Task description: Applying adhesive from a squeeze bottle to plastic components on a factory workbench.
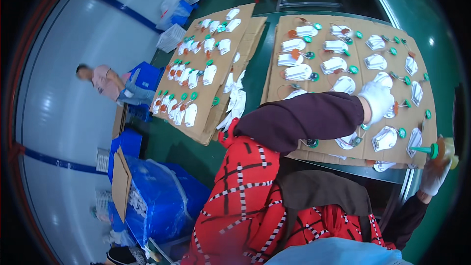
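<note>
My left hand [377,101], in a white glove, reaches across a cardboard sheet [314,81]. Its fingers are curled down among white plastic housings; what lies beneath them is hidden. One housing [383,79] sits just beyond the fingers, and an orange piece [396,108] shows beside them. At the sheet's right edge my right hand [434,176], also gloved, grips a squeeze bottle [446,150] of yellowish liquid. The bottle's green nozzle [425,150] points left toward a housing [414,141]. Green round parts [402,132] on thin wires lie by the housings.
Another cardboard sheet [203,110] with rows of similar parts stands to the left. White scraps [236,99] hang between the sheets. A blue lined bin [164,201] is at lower left. A person [110,82] is at far left, near blue crates [146,76].
</note>
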### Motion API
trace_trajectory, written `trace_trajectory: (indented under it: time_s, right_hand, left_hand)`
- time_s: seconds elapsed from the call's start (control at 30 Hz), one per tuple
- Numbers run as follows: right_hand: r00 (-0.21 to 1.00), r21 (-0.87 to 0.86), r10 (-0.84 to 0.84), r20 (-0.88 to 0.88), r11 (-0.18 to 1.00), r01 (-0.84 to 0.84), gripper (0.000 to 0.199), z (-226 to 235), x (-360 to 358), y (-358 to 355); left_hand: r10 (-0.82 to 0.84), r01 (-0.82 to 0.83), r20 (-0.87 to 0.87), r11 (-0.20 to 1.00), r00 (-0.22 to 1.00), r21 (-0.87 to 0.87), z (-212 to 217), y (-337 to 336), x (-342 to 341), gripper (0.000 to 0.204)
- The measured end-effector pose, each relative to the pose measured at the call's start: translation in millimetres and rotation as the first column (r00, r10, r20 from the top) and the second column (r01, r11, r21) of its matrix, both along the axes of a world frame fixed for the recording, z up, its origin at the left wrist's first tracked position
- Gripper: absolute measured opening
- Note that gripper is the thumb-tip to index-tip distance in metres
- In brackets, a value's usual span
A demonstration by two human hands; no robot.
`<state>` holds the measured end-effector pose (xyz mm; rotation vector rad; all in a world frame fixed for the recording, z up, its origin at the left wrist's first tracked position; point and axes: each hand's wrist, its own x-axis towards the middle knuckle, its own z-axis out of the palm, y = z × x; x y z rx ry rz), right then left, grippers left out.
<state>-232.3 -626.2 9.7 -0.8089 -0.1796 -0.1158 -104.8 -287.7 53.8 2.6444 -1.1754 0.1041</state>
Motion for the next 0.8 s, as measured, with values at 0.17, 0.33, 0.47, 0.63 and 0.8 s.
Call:
trace_trajectory:
  time_s: [0.17,0.33,0.47,0.63,0.8]
  right_hand:
    - [1.000,0.023,0.001,0.015,1.000,-0.001,0.056,13,-6,10]
    - [0.989,0.028,-0.137,-0.052,0.990,0.139,0.057,18,-7,29]
    - [0.978,-0.024,-0.208,-0.009,0.978,0.208,0.057,22,-11,34]
    - [0.973,0.042,-0.224,-0.057,0.973,0.227,0.057,33,-14,51]
    - [0.984,0.049,-0.172,-0.055,0.983,0.175,0.057,29,-12,47]
  left_hand:
    - [-0.038,0.046,0.207,0.998,0.978,-0.036,16,7,1,0.015]
    - [-0.003,-0.001,0.018,0.975,1.000,0.224,36,5,-6,0.013]
    - [-0.022,0.007,0.076,0.983,0.997,0.184,36,5,-9,0.014]
    - [0.002,-0.005,0.022,0.992,1.000,0.122,29,8,-6,0.015]
    - [0.018,-0.020,0.015,0.995,1.000,0.102,29,12,-8,0.016]
